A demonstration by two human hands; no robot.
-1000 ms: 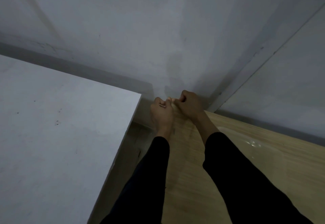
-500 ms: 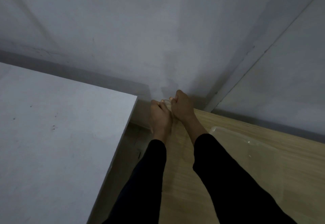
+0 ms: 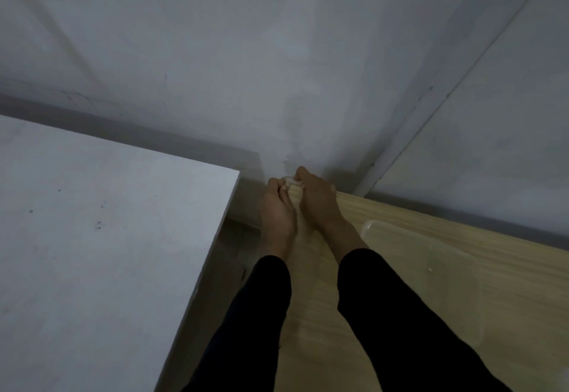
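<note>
My left hand (image 3: 277, 210) and my right hand (image 3: 317, 200) are stretched out together at the far end of a light wooden tabletop (image 3: 462, 253), close to the grey wall. Both hands pinch a small pale, whitish object (image 3: 291, 183) between their fingertips. What the object is cannot be made out in the dim light. Both arms wear black sleeves.
A white table (image 3: 92, 253) fills the left, with a narrow gap down to the floor between it and the wooden top. A clear plastic lid or container (image 3: 431, 268) lies on the wood at the right. Grey walls meet in a corner behind the hands.
The view has tilted down and right, so the clear plastic piece has come into sight. Both hands stay together on the small pale object; their fingers look less curled than a second ago.
</note>
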